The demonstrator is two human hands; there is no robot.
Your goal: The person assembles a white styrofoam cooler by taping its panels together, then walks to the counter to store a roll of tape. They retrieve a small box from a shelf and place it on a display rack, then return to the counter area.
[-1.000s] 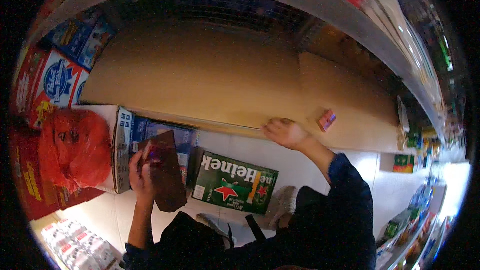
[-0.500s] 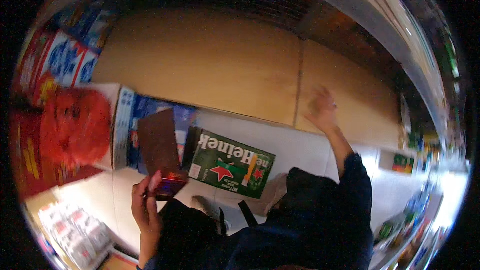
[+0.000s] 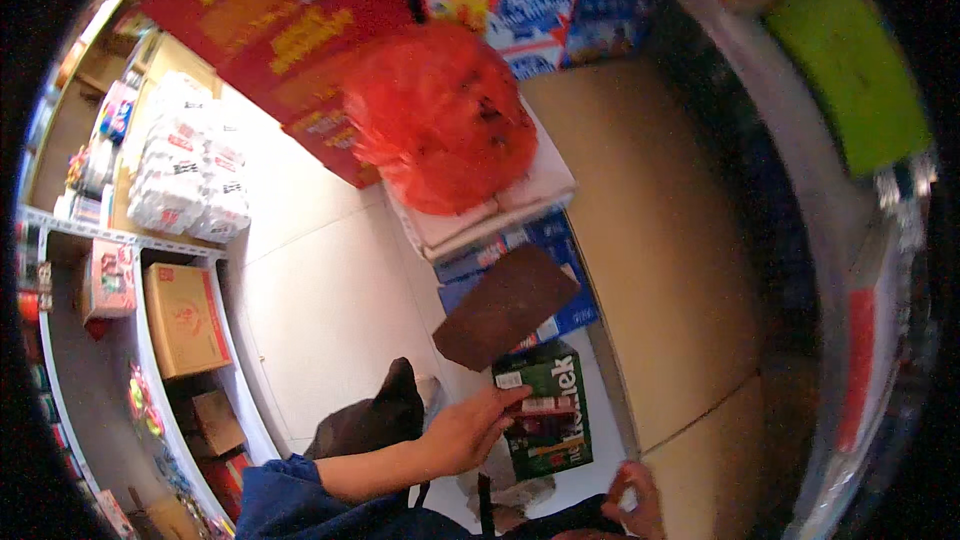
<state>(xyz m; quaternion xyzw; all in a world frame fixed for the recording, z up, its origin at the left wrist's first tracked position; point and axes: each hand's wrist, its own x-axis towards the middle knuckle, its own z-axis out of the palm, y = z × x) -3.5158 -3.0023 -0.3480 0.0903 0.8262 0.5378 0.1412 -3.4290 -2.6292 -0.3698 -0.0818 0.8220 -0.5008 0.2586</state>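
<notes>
My left hand [image 3: 465,438] is closed on the near end of a long, dark brown box [image 3: 507,308] with a glossy reddish part by the fingers. The box is tilted above a green beer carton [image 3: 545,377] and a blue carton [image 3: 572,315], hiding parts of both. Low in the picture, my right hand [image 3: 637,502] is loosely curled with its fingers apart, beside the edge of a tan wooden surface [image 3: 650,240]. Nothing shows in it.
A red plastic bag [image 3: 440,120] sits on a white box [image 3: 490,230] beyond the blue carton. Red cartons [image 3: 290,30] are stacked behind. White wrapped packs [image 3: 185,170] stand at the left, above a shelf holding a brown carton [image 3: 187,320]. A shelf edge [image 3: 820,270] curves along the right.
The view has swung left, bringing the left shelves into sight. My right hand has come back from over the wooden surface toward my body. The brown box stays in my left hand.
</notes>
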